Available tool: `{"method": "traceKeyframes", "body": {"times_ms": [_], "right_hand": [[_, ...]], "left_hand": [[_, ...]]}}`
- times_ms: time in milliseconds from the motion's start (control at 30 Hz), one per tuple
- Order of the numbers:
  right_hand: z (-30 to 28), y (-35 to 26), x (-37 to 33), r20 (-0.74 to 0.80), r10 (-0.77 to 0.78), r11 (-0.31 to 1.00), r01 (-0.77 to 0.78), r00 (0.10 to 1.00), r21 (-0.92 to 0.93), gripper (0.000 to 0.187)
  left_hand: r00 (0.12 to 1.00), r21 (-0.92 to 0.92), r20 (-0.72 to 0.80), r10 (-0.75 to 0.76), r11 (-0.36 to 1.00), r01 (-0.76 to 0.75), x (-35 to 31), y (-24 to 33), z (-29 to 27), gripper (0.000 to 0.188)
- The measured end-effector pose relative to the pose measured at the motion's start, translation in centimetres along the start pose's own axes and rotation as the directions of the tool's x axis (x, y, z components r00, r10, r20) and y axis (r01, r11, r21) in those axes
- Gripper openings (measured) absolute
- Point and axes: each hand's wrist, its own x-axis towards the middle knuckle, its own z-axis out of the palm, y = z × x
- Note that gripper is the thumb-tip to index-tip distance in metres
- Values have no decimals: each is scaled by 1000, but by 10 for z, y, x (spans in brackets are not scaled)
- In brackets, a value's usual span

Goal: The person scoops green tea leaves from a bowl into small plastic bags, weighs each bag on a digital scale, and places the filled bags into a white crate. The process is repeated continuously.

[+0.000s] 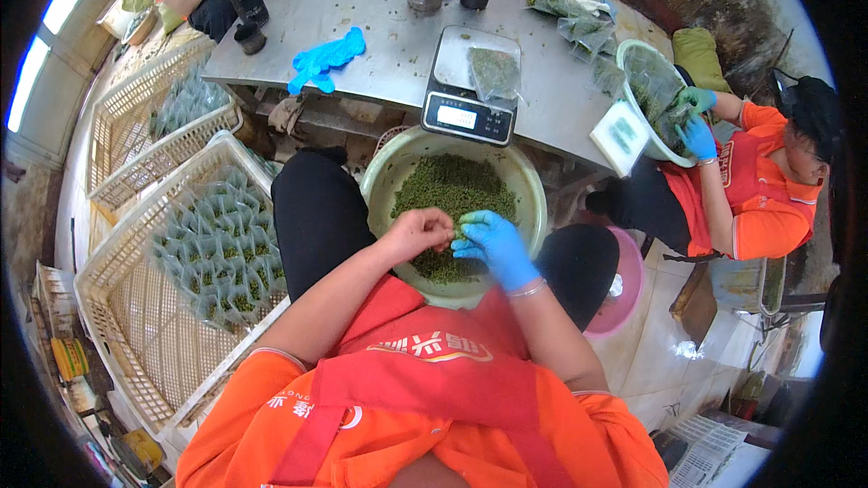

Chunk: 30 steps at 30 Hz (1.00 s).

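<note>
Between my knees stands a pale green basin with a heap of small green berries, which look like green peppercorns. My bare left hand is over the heap's near part, its fingers pinched together. Close beside it is my right hand in a blue glove, the fingers curled in and the fingertips tinged yellow-green. The two hands' fingertips nearly meet. Whatever lies between them is too small to make out. Just beyond the basin, a digital scale carries a clear bag of green berries.
At left, a white plastic crate holds many upright filled bags; another crate stands behind. A blue glove lies on the metal table. A co-worker at right handles bags over a basin. A pink basin sits by my right knee.
</note>
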Motion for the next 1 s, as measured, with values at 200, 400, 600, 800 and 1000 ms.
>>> {"method": "traceKeyframes", "body": {"times_ms": [200, 400, 600, 800, 1000], "right_hand": [[-10, -10, -10, 0, 38, 997, -37, 999, 69, 19], [17, -99, 36, 1, -271, 811, 228, 963, 538, 24], [12, -94, 36, -122, -296, 794, 316, 947, 520, 26], [1, -26, 12, -57, -150, 988, 152, 987, 38, 24], [-3, -24, 17, -9, -636, 546, 441, 772, -713, 26]], "left_hand": [[977, 444, -202, 66, 895, 31, -8, 17, -5, 9], [983, 251, -179, 36, 968, 10, 0, 2, -5, 10], [979, 259, -190, 70, 966, -19, -10, 11, -3, 13], [954, 226, -236, 186, 965, -133, -5, 33, -10, 10], [783, 208, -461, 418, 908, -363, 30, 91, -101, 17]]}}
